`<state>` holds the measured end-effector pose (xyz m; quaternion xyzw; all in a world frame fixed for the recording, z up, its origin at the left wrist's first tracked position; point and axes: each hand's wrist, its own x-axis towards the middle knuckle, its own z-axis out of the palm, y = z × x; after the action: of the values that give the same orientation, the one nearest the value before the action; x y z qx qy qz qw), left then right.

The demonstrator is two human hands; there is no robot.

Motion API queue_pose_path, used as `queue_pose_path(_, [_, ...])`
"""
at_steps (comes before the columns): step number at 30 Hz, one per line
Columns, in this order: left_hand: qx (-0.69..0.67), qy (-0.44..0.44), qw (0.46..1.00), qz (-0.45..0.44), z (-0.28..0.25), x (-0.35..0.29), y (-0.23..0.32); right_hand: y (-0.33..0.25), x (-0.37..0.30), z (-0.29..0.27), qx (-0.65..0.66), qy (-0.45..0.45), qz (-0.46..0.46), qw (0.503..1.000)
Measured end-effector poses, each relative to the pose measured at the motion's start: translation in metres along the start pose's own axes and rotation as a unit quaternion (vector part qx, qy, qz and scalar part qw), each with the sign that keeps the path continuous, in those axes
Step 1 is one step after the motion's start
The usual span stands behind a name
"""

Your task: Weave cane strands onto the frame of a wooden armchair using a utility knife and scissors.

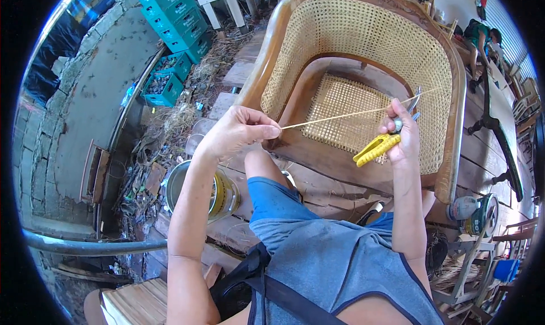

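Observation:
A thin, pale cane strand (335,117) is stretched across in front of me. My left hand (244,130) pinches one end between thumb and fingers. The strand runs past the fingertips of my right hand (402,133) and on toward the upper right. That hand is closed around pliers with yellow handles (376,149); their metal tip points up and away, and part of the tool is hidden by the fingers. Beyond both hands stands a carved wooden armchair (272,46) with woven cane on its back and sides. Its open-mesh cane seat (346,112) lies just past the strand.
A metal tin (230,195) stands left of my knee. Teal crates (176,18) are stacked at the far left, near scraps on the ground. A metal pipe (96,246) crosses at lower left. Wooden frame parts (493,120) lie right, and another person (482,38) sits at far right.

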<state>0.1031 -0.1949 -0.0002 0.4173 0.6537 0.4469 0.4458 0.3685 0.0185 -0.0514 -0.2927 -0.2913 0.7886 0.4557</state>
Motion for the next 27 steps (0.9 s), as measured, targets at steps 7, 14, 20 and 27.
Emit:
queue_pose_path(7, [0.036,-0.001,0.999,-0.014,-0.005,0.001,-0.008,-0.006,0.009,-0.009,0.005,-0.007,0.007,1.000])
queue_pose_path(14, [0.059,0.023,0.995,-0.072,-0.012,-0.008,-0.010,-0.014,0.039,-0.024,-0.002,-0.005,0.003,1.000])
queue_pose_path(20, [0.040,0.040,0.993,-0.101,-0.019,-0.007,-0.009,-0.023,0.075,-0.038,0.003,-0.004,0.020,1.000])
queue_pose_path(27, [0.039,0.065,0.990,-0.122,-0.026,-0.003,-0.006,-0.035,0.111,-0.049,0.024,-0.026,0.011,0.999])
